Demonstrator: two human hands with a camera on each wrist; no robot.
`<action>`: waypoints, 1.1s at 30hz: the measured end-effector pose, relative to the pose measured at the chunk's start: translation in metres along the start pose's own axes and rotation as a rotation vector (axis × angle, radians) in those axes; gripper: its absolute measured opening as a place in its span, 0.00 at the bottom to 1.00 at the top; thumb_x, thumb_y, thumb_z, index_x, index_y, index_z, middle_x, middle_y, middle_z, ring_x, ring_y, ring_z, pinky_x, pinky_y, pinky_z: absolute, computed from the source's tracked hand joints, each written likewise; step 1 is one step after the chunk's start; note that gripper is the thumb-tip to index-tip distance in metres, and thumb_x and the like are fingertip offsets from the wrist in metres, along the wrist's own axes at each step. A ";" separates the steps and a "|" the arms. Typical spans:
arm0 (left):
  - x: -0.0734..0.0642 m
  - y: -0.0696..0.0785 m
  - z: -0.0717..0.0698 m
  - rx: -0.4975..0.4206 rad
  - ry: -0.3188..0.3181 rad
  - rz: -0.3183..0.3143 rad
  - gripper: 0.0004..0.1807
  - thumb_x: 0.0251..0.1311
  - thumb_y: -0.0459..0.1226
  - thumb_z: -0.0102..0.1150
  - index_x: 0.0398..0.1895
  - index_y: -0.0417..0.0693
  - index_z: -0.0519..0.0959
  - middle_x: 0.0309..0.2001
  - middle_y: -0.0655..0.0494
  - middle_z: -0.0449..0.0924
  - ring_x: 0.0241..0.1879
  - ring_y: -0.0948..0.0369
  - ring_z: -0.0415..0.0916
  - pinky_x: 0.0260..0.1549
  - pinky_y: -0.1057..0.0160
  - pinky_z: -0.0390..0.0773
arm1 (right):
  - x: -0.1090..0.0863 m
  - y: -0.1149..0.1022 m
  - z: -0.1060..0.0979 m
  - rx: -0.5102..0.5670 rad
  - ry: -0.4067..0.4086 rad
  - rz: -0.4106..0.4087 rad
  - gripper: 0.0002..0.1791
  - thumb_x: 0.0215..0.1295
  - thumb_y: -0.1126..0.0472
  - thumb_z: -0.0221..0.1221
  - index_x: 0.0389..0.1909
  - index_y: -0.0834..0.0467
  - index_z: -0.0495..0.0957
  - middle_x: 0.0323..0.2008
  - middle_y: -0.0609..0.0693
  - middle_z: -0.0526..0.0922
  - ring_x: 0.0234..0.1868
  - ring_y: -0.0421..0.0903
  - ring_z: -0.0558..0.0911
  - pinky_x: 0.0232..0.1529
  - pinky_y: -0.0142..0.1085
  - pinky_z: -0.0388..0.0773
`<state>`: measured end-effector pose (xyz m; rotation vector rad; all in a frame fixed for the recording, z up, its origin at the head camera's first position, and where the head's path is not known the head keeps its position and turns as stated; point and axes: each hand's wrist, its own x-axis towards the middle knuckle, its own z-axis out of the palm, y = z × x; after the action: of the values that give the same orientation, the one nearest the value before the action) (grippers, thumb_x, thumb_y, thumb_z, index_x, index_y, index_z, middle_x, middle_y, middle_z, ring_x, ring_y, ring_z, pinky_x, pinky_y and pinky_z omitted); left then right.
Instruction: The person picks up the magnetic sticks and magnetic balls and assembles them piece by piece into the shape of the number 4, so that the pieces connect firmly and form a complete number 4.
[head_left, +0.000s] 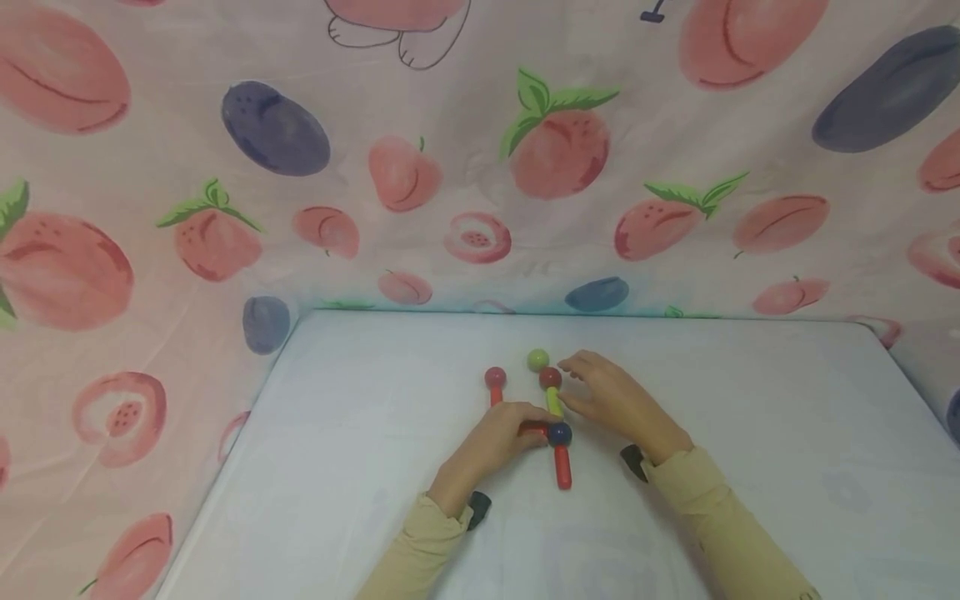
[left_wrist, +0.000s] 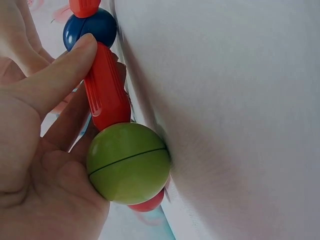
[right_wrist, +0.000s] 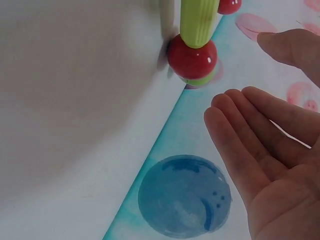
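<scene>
My left hand holds a red rod, its thumb at the end that meets a dark blue ball. At the rod's other end is a green ball beside the palm, hidden in the head view. Two more rods meet the blue ball: a red one towards me and a yellow-green one away from me. That yellow-green rod ends in a red ball. Fingers spread and holding nothing, my right hand is just right of this red ball.
Just beyond the red ball lies a lighter green ball. Left of it, a pinkish-red ball tops another red rod, partly behind my left hand. A fruit-print cloth rises behind the white table.
</scene>
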<state>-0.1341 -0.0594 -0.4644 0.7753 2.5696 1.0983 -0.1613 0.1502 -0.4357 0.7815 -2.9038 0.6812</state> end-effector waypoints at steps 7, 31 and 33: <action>0.001 -0.001 0.000 0.010 0.002 0.013 0.17 0.59 0.37 0.68 0.53 0.54 0.85 0.45 0.65 0.87 0.47 0.69 0.81 0.55 0.70 0.77 | 0.010 0.002 0.002 -0.033 -0.002 0.027 0.27 0.59 0.57 0.70 0.58 0.63 0.77 0.52 0.56 0.81 0.56 0.53 0.80 0.60 0.49 0.77; -0.001 -0.002 0.001 0.002 0.016 0.032 0.18 0.59 0.35 0.68 0.53 0.53 0.85 0.47 0.63 0.87 0.50 0.69 0.81 0.55 0.70 0.76 | 0.043 0.011 0.024 0.082 -0.034 0.089 0.24 0.63 0.57 0.67 0.56 0.63 0.77 0.49 0.54 0.81 0.52 0.50 0.80 0.59 0.46 0.77; -0.001 -0.002 0.001 0.008 0.018 0.034 0.18 0.59 0.35 0.68 0.53 0.53 0.85 0.47 0.63 0.87 0.50 0.69 0.81 0.55 0.71 0.76 | 0.045 0.012 0.025 0.087 -0.034 0.083 0.23 0.63 0.58 0.67 0.56 0.64 0.77 0.47 0.54 0.81 0.51 0.50 0.80 0.58 0.46 0.78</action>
<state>-0.1338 -0.0603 -0.4671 0.8168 2.5866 1.1105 -0.2047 0.1274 -0.4559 0.6906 -2.9698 0.8156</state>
